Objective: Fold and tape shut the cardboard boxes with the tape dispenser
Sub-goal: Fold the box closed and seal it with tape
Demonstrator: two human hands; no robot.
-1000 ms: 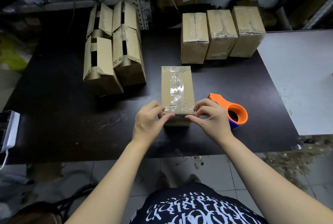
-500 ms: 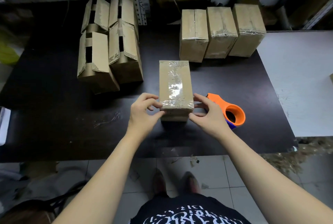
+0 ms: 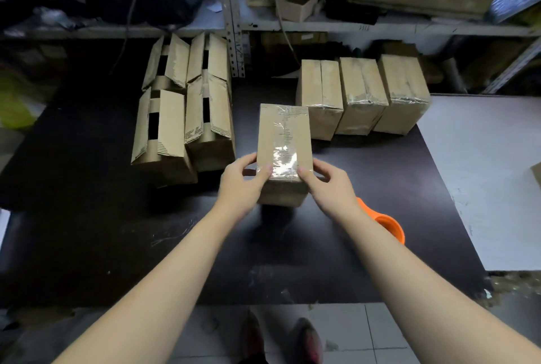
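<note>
The orange tape dispenser (image 3: 387, 224) is laid on the counter (image 3: 87, 217), partly hidden by the right forearm (image 3: 380, 252). The taped box (image 3: 283, 132) is gripped at its near end by the left hand (image 3: 243, 185) and the right hand (image 3: 329, 188). Behind it, three sealed boxes (image 3: 363, 85) are lined up

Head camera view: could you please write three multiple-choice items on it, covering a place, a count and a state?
1. Where is the orange tape dispenser? A on a hook; B on the black table; C in a drawer.
2. How many sealed boxes form the back-right row? A two; B five; C three.
3. The box gripped by the left hand and right hand is: A taped shut; B open-flapped; C flattened.
Key: B, it rests on the tabletop; C, three stand side by side; A, tape shines along its seam.
</note>
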